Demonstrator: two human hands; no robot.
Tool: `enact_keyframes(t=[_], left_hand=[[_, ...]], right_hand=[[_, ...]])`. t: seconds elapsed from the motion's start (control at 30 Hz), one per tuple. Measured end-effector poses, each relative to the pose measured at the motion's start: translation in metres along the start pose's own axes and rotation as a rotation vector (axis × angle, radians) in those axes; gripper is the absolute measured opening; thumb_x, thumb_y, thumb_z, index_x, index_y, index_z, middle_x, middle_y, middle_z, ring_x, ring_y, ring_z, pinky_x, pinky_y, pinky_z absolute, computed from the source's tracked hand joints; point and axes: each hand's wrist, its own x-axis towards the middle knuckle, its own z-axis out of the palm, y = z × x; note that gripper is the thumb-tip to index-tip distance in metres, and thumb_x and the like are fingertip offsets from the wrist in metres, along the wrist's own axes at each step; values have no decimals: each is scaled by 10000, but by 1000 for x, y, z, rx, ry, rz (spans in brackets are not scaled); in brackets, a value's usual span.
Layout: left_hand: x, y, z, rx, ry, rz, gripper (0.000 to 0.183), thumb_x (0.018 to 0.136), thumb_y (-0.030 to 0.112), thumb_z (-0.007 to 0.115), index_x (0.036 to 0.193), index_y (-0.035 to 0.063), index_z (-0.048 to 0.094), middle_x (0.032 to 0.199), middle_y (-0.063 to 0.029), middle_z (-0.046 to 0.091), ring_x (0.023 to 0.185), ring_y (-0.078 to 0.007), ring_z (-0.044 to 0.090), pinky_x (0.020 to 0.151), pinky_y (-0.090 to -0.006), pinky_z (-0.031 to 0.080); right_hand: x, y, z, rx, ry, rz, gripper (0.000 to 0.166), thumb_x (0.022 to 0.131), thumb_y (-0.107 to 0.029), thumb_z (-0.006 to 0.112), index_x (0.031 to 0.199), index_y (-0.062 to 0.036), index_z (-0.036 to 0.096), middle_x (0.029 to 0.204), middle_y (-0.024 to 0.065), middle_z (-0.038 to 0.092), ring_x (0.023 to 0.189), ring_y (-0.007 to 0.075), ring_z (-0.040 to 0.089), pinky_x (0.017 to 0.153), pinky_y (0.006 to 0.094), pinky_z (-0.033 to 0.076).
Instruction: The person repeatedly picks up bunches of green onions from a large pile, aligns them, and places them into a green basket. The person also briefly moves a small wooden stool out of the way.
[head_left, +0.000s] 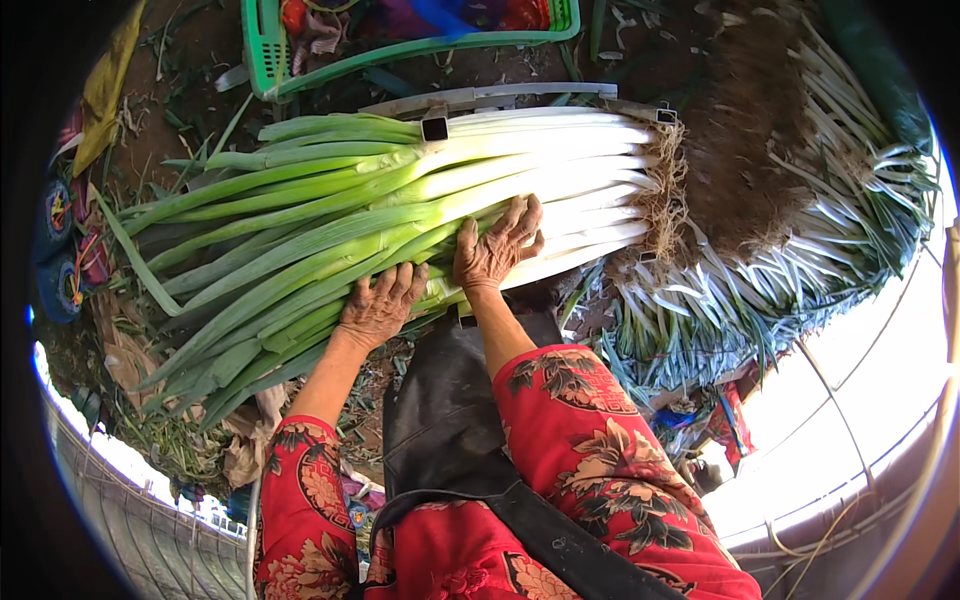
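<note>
A thick pile of long green onions (420, 180) lies crosswise before me, with green leaves to the left and white stalks and stringy roots (664, 191) to the right. My left hand (382, 304) rests on the near side of the leaves, fingers laid over them. To its right, my right hand (499, 244) touches the pile where green turns to white; its fingers are spread and bent. Neither palm is visible. The pile lies against a metal frame (525, 91), whose square-tube uprights (434, 129) show their open ends.
Beyond the frame stands a green plastic crate (270, 71) with coloured items inside. More onions (705, 300) with soil-covered roots (739, 150) are heaped at right. Blue round objects (58, 251) and a yellow sheet (109, 86) are at left. Leaf scraps litter the ground; a black apron (450, 397) covers my lap.
</note>
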Motion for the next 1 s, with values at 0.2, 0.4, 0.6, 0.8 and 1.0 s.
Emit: enact_keyframes(t=[0.2, 0.4, 0.6, 0.8, 1.0], left_hand=[[8, 4, -21, -300, -165, -104, 586, 822, 418, 485, 1304, 105, 369, 1220, -84, 401, 1127, -228, 385, 923, -473, 272], [32, 39, -39, -490, 148, -13, 501, 784, 163, 552, 1257, 73, 410, 1138, -128, 468, 1056, -303, 451, 875, -475, 321], [68, 31, -8, -425, 203, -96, 370, 751, 111, 572, 1105, 102, 464, 981, -104, 485, 923, -288, 492, 831, -435, 348], [72, 29, -20, -363, 51, -101, 267, 752, 149, 581, 1010, 122, 517, 960, -75, 500, 882, -259, 491, 834, -411, 321], [73, 29, -15, -291, 54, -64, 224, 747, 166, 544, 967, 123, 535, 943, -64, 507, 884, -234, 494, 805, -397, 309]], right_hand=[[2, 1, -1, 30, -2, 30, 768, 714, -483, 495, 1322, -64, 285, 1381, 189, 243, 1310, 301, 190, 1006, 502, 89], [-3, 6, 3, 122, -102, 64, 766, 781, -544, 416, 1389, -132, 202, 1448, 181, 158, 1362, 320, 100, 1028, 527, -6], [0, 4, 0, 106, -37, 40, 755, 784, -551, 458, 1377, -121, 275, 1433, 155, 219, 1342, 316, 168, 1036, 500, 28], [43, 93, 0, 23, 220, -86, 668, 849, -426, 458, 1399, -116, 239, 1461, 146, 190, 1349, 275, 184, 1069, 487, 11], [169, 183, -50, -66, 66, -222, 691, 856, -544, 366, 1373, -94, 282, 1434, 130, 233, 1336, 296, 192, 1082, 482, 108]])
